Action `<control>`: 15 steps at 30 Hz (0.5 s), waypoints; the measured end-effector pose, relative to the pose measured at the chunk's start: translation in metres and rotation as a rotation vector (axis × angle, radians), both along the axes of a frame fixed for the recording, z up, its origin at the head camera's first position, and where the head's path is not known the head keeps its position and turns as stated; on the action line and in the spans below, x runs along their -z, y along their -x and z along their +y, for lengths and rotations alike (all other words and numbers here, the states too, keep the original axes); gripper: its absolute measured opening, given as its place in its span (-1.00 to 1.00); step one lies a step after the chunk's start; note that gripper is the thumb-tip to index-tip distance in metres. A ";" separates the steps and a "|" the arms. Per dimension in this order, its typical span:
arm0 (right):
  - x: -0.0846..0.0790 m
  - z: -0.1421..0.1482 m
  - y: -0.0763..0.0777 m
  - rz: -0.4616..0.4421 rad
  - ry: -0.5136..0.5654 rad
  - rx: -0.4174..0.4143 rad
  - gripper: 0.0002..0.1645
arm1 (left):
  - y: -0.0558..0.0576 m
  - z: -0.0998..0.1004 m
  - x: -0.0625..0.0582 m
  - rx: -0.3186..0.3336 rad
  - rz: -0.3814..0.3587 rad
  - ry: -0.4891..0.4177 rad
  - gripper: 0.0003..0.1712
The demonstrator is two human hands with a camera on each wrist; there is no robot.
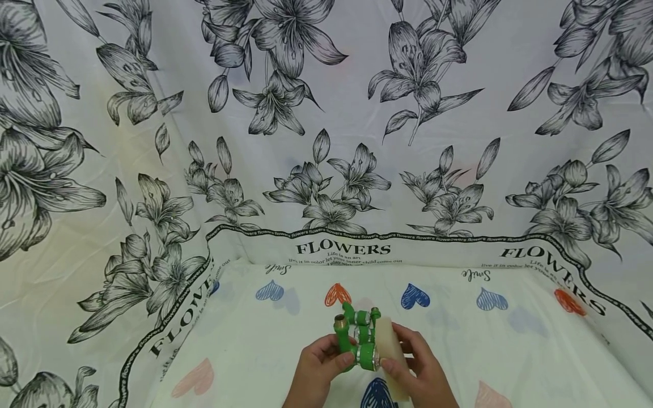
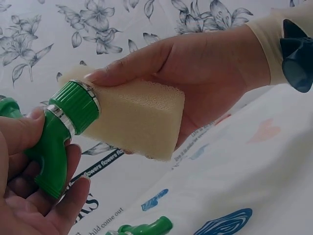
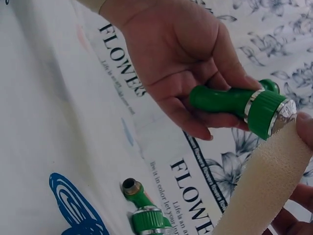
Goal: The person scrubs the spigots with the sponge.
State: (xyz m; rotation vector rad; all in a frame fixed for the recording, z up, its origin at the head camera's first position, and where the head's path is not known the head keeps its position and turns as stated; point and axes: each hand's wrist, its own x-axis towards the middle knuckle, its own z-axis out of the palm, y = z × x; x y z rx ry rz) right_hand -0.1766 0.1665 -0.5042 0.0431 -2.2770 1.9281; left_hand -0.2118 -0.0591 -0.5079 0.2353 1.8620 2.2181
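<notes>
My left hand point(image 1: 326, 365) grips a green tap-like fitting point(image 2: 54, 142) with a ribbed collar and shiny silver bands. Its thumb lies along the fitting's body, while the fingers support it from below. A cream sponge block point(image 2: 139, 115) is pinched between the thumb and fingers of my right hand point(image 1: 418, 365). One face of the sponge meets the fitting's silver-rimmed end point(image 3: 286, 115), as the right wrist view shows. Just beyond the hands, another green fitting point(image 3: 146, 220) of the same sort lies on the cloth, its brownish open end facing up.
A white cloth with coloured hearts point(image 1: 245, 340) covers the surface under the hands. Behind and to the left rises a hanging fabric point(image 1: 326, 187) printed with black flowers and lettering. A dark band point(image 2: 297, 56) sits on the right wrist over a light sleeve.
</notes>
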 end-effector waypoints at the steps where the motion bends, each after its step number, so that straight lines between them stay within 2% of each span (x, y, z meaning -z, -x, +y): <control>1: 0.001 0.000 0.000 -0.003 0.003 -0.004 -0.31 | 0.000 0.000 0.001 -0.001 0.000 0.003 -0.58; 10: -0.005 -0.015 -0.011 -0.101 0.007 -0.038 -0.21 | 0.002 -0.001 0.004 -0.061 -0.021 0.017 -0.57; 15: -0.007 -0.016 -0.011 -0.069 -0.023 -0.030 -0.18 | 0.005 0.001 0.001 -0.135 -0.021 -0.002 -0.51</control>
